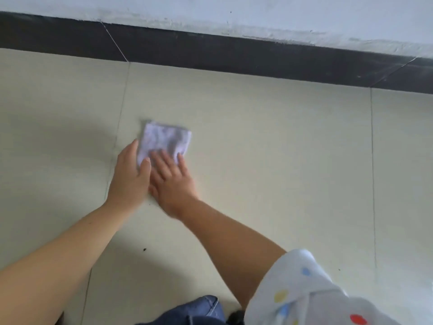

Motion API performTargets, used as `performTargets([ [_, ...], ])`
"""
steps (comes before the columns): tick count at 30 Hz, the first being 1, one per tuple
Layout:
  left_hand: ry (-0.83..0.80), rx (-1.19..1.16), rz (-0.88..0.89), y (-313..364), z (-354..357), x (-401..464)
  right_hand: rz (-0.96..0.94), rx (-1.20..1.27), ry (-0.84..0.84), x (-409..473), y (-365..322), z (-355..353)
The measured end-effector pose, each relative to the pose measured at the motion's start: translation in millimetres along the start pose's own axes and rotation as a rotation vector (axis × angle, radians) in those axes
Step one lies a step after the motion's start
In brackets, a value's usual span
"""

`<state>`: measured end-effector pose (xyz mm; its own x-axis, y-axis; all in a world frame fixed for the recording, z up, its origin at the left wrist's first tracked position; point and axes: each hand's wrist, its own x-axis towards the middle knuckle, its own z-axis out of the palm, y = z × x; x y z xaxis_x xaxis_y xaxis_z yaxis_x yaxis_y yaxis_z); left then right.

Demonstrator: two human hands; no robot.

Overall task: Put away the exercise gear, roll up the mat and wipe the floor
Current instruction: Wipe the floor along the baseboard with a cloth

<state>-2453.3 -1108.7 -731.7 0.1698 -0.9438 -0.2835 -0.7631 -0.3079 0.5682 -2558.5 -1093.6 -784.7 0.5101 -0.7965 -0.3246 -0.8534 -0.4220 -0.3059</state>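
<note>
A folded pale lilac cloth [164,139] lies flat on the cream tiled floor [269,148] in the middle of the head view. My left hand [130,178] lies on the cloth's near left edge, fingers together and pressed flat. My right hand [172,181] rests beside it, fingers spread, with the fingertips on the cloth's near edge. Both palms press down on the cloth rather than curl around it. No mat or exercise gear is in view.
A dark skirting strip [222,52] runs along the foot of a white wall [234,10] just beyond the cloth. A small dark speck [144,249] sits on the tile between my forearms. My knee in blue denim [201,308] shows at the bottom edge.
</note>
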Motion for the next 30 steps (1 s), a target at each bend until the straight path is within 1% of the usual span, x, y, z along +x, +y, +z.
performTargets([
  [1,-0.014,0.003,0.001,1,-4,0,-0.169,-0.034,-0.071,-15,-27,11],
  [2,-0.042,0.009,0.023,2,-5,-1,-0.304,-0.071,-0.127,-30,-39,18],
  [3,-0.074,0.022,0.056,3,-5,-1,-0.376,-0.087,-0.164,-40,-38,21],
  [4,-0.101,0.046,0.089,4,-3,-1,-0.385,-0.073,-0.151,-47,-26,22],
  [5,-0.133,0.08,0.122,5,0,-2,-0.346,-0.068,-0.084,-55,-9,22],
  [6,-0.169,0.117,0.16,5,4,-5,-0.242,-0.063,0.007,-66,13,23],
  [8,-0.221,0.189,0.246,10,17,-13,0.116,0.001,0.134,-103,72,24],
  [10,-0.311,0.259,0.264,18,32,-23,0.449,0.014,0.234,-159,139,21],
  [11,-0.35,0.301,0.268,21,41,-27,0.613,0.031,0.267,-191,170,16],
  [12,-0.377,0.347,0.256,25,48,-30,0.804,0.095,0.264,-218,195,10],
  [14,-0.393,0.413,0.202,30,58,-33,1.159,0.281,0.292,-241,215,-1],
  [15,-0.385,0.435,0.182,32,61,-34,1.285,0.34,0.333,-236,209,0],
  [16,-0.375,0.455,0.17,33,64,-36,1.347,0.363,0.363,-223,193,3],
  [17,-0.358,0.471,0.168,34,65,-37,1.322,0.353,0.374,-207,172,7],
  [18,-0.34,0.486,0.17,35,66,-37,1.222,0.315,0.378,-188,145,15],
  [20,-0.322,0.526,0.167,38,67,-36,0.885,0.207,0.348,-153,79,33],
  [21,-0.324,0.544,0.158,41,68,-35,0.69,0.138,0.3,-141,46,40],
  [22,-0.325,0.551,0.145,44,69,-34,0.475,0.088,0.206,-134,22,43],
  [23,-0.322,0.548,0.133,47,71,-33,0.271,0.072,0.105,-133,10,44],
  [24,-0.313,0.54,0.127,49,72,-33,0.11,0.059,0.054,-135,11,44],
  [25,-0.303,0.529,0.121,51,73,-33,0.026,0.04,0.066,-141,23,46],
  [26,-0.299,0.518,0.109,52,74,-33,0.029,0.018,0.095,-152,41,46],
  [27,-0.304,0.511,0.093,53,74,-33,0.113,0.018,0.112,-168,64,46],
  [29,-0.328,0.525,0.071,53,74,-35,0.389,0.036,0.132,-213,121,45],
  [30,-0.336,0.541,0.072,53,75,-35,0.553,0.062,0.172,-242,152,43],
])
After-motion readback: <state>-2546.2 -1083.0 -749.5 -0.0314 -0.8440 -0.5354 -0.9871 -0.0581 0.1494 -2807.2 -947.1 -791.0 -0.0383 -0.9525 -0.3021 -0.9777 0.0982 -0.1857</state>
